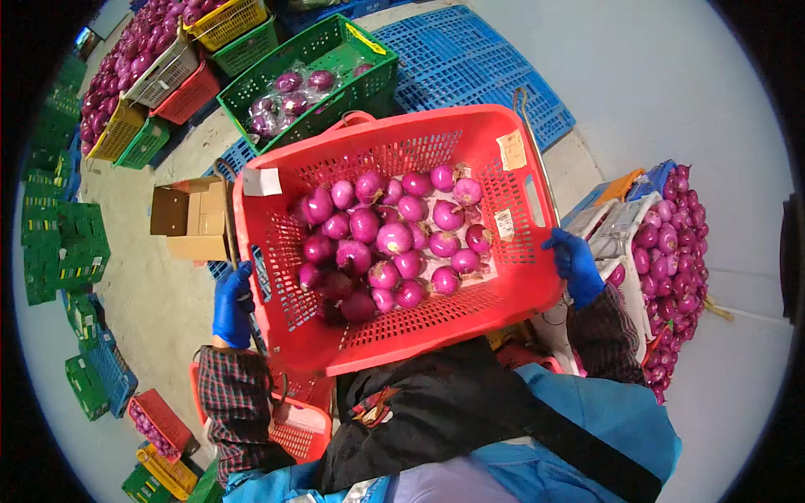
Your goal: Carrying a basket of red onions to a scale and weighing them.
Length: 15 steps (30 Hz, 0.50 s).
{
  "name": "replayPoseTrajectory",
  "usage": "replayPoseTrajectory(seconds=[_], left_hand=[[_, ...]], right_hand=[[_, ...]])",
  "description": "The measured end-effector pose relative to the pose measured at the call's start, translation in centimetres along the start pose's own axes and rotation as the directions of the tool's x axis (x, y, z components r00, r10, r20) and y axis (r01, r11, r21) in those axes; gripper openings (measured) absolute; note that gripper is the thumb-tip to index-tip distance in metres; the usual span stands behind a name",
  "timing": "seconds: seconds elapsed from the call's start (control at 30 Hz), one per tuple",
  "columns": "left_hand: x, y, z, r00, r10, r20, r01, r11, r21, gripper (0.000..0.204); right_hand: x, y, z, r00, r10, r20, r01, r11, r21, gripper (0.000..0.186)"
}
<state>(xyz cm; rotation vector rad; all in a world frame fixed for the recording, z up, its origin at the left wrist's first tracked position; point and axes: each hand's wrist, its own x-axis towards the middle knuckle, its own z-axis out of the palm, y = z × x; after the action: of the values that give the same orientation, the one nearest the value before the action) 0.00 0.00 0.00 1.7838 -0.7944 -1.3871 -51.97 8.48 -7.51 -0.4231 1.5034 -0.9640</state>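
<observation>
While the left hand [232, 308] and the right hand [577, 267], both in blue gloves, are holding it up, a red slotted basket [521, 281] is carrying a loose layer of purple onions [394, 238], which are crowding its left and middle parts. Paper labels [511, 151] are sticking to its walls. Just beyond it, a green crate [379, 82] is holding several bagged onions [288, 82] in clear plastic. At the upper left, a large heap of onions [134, 46] is rising above yellow, white, red and green crates [180, 94]; another heap [671, 243] is standing at the right beside a white crate [633, 251].

Grey floor [151, 302] is stretching down the left side, where stacked green crates [84, 243] are lining the far edge. An open cardboard box [201, 247] is sitting left of the basket, and a blue slatted pallet [478, 67] is lying beside the green crate.

The left fingers [241, 281] are wrapping round the left metal handle [228, 201], and the right fingers are gripping the lower end of the right metal handle [537, 151]. The basket is hanging between the two hands, its side walls separating the purple onions from the fingers.
</observation>
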Motion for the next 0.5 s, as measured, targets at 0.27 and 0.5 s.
replayPoseTrajectory(seconds=[0.27,0.5], left_hand=[[3.1,-8.4,6.7,0.992,-0.066,0.107,0.09,0.968,-0.235,0.011],[5.0,-5.4,11.6,0.976,-0.076,0.206,0.113,0.978,-0.176,0.015]], right_hand=[[-2.6,-6.3,-2.1,0.963,-0.137,-0.231,0.069,0.958,-0.28,0.027],[-0.7,-5.9,-6.3,0.968,-0.041,-0.249,-0.024,0.967,-0.254,0.027]])
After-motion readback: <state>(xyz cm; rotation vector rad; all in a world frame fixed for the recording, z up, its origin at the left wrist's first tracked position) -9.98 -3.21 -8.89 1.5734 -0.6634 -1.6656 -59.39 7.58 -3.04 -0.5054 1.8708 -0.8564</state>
